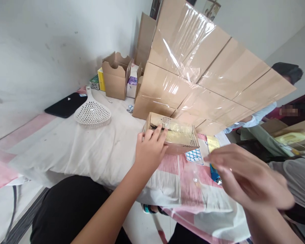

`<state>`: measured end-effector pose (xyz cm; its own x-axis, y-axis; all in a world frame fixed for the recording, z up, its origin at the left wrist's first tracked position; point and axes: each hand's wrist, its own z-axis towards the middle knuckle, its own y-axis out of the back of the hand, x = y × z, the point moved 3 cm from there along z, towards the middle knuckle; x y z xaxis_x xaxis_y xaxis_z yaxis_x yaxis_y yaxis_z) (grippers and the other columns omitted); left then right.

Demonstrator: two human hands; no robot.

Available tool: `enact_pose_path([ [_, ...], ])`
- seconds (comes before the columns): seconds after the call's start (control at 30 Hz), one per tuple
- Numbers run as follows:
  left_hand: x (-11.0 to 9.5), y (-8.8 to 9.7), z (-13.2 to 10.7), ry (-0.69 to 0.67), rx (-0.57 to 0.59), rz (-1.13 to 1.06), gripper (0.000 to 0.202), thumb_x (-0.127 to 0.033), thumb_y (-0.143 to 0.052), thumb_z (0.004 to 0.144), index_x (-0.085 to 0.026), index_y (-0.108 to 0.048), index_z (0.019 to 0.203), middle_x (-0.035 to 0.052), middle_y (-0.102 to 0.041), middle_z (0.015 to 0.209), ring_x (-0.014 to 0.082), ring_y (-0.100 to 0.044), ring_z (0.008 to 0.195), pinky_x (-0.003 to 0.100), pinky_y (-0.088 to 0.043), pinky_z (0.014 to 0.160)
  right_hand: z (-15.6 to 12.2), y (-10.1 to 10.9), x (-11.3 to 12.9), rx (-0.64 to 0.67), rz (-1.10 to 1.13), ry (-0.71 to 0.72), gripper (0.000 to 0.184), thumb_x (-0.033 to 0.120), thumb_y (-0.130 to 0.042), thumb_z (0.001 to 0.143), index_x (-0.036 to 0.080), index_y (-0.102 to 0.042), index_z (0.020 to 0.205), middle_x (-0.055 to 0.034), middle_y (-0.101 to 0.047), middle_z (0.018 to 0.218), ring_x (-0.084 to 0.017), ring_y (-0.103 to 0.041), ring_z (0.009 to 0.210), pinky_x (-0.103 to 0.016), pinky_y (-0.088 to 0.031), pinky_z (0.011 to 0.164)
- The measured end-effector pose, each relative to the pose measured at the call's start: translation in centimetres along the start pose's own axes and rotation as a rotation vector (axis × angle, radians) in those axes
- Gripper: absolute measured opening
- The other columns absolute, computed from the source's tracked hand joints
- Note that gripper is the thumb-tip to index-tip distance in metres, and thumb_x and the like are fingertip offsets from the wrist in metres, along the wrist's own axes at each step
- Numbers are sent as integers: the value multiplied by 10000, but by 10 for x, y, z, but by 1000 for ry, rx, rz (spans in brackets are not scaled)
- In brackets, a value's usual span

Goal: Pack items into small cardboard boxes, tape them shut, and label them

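A small cardboard box (181, 147) with clear tape across its top sits on the cloth-covered table. My left hand (151, 145) holds it at the near left, fingers spread over the top and thumb against the front side. My right hand (249, 176) is raised to the right of the box, apart from it, blurred by motion. Its thumb and fingers are pinched together. From the pinch hangs a see-through strip (195, 178) that looks like clear tape; its edges are hard to make out. Below the fingers lies a blue packet (215, 174), partly hidden.
Behind the box leans a tall cardboard panel (193, 78) wrapped in clear film. To the left are a white slotted scoop (93, 112), a black flat object (66, 105) and an open carton (116, 79). A blue-patterned sheet (194, 155) lies by the box. People (302, 183) are at the right.
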<state>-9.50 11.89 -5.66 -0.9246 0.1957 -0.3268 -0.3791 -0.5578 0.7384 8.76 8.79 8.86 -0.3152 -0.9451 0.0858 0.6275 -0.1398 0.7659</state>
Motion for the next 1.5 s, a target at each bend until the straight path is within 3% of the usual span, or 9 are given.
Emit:
enact_pose_path([
  [0.1,-1,0,-3,-2,-15,-6,494,-371,-536,984,-208,-554,1450,105,-521,1552,314,-580,1157,513,-411,947,18,-19,-43,-57,30,-177,141,159,-644,931,285,-685,980,-27,-722,799,-202,-689,716,-351,-553,645],
  [0.4,-2,4,-2,-16,15,22,582,-333,-546,975,-303,-435,1546,81,-500,1572,315,-573,1155,514,-399,940,58,-91,-151,274,314,-502,80,267,-643,881,192,-621,864,-16,-690,723,-153,-617,622,-277,-445,577],
  [0.63,-1,3,-5,-39,13,10,454,-286,-527,981,-365,-573,1426,80,-498,1573,314,-572,1160,533,-396,922,62,-110,-160,366,389,-507,98,269,-660,850,185,-611,840,-12,-666,713,-159,-607,647,-278,-436,593],
  [0.93,-10,0,-10,-47,-69,-2,462,-96,-538,910,-362,-654,1268,55,-642,1411,300,-535,1288,603,-239,1082,60,-104,-159,395,66,-360,87,265,-640,868,199,-633,924,-34,-708,882,-204,-672,810,-309,-485,705],
  [1.03,-13,-2,-11,-48,-89,-12,434,-113,-564,898,-344,-661,1252,51,-657,1385,312,-540,1285,616,-202,1112,63,-101,-162,395,8,-281,406,361,-677,866,194,-606,1229,-112,-669,1188,-257,-667,994,-397,-533,877],
  [1.17,-16,-2,-13,-43,-99,-8,370,-155,-563,923,-325,-674,1232,66,-675,1357,333,-557,1266,615,-231,1096,66,-94,-183,279,-214,-362,1012,515,-807,739,212,-302,1562,-190,-382,1552,-385,-512,1314,-528,-513,989],
  [1.27,-18,0,-16,-39,-108,-2,347,-177,-558,931,-317,-679,1225,71,-682,1351,348,-566,1257,623,-235,1087,52,-86,-208,142,-350,-508,805,432,-762,786,180,-438,1479,-195,-520,1428,-385,-559,1254,-530,-514,963],
  [1.4,-19,2,-19,-42,-84,-13,369,-179,-579,909,-304,-669,1244,65,-649,1415,362,-540,1295,637,-194,1113,-9,-72,-232,37,-193,-877,229,344,-611,863,145,-673,958,-105,-713,923,-243,-674,790,-411,-541,791],
  [1.5,-19,4,-19,-65,-68,-25,377,-204,-576,921,-295,-650,1279,50,-622,1457,357,-520,1329,639,-149,1142,-67,-67,-228,-1,-36,-1046,240,385,-579,850,157,-651,827,-77,-703,797,-218,-666,745,-355,-531,732],
])
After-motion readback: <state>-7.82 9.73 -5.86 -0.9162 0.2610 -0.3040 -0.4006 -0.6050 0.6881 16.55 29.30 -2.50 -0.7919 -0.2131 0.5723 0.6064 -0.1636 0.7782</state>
